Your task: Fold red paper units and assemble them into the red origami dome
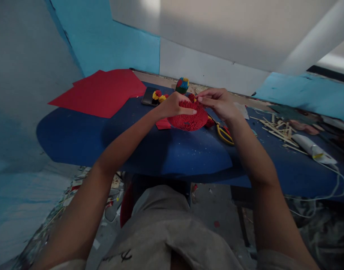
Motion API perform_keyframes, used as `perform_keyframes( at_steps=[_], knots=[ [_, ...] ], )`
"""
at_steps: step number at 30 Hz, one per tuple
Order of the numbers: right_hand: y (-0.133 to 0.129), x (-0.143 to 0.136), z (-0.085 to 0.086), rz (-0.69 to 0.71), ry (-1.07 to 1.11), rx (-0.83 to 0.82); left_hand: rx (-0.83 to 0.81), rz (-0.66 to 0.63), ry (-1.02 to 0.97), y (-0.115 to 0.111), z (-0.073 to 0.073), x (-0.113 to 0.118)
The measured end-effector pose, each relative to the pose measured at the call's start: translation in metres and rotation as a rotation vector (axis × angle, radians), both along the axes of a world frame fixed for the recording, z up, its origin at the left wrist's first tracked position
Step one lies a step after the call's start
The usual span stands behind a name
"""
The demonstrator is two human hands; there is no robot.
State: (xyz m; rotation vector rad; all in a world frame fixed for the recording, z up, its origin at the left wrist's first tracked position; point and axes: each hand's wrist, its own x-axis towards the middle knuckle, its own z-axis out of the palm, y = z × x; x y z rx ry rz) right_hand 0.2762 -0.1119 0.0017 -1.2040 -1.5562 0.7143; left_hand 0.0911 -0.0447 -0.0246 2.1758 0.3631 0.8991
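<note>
Over the desk (132, 150), my left hand (173, 105) grips the pleated red disc (187, 122) while my right hand (221, 105) pinches closed at its far edge, perhaps on a small red piece (191, 98), calling for steadiness.

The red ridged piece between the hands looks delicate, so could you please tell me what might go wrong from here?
The left hand presses a finger over the red ridged piece; too firm a grip might deform its ridges. The yellow-handled scissors lie close to the right forearm, so a sideways sweep could knock them. The white device's cord hangs past the table edge, where it might snag.
</note>
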Motion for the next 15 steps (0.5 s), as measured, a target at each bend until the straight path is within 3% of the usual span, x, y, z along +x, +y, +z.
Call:
perform_keyframes(
  at_steps=[15],
  knots=[
    [-0.008, 0.003, 0.013, 0.023, -0.141, 0.028, 0.026, -0.014, -0.021, 0.003, -0.003, 0.0]
  ],
)
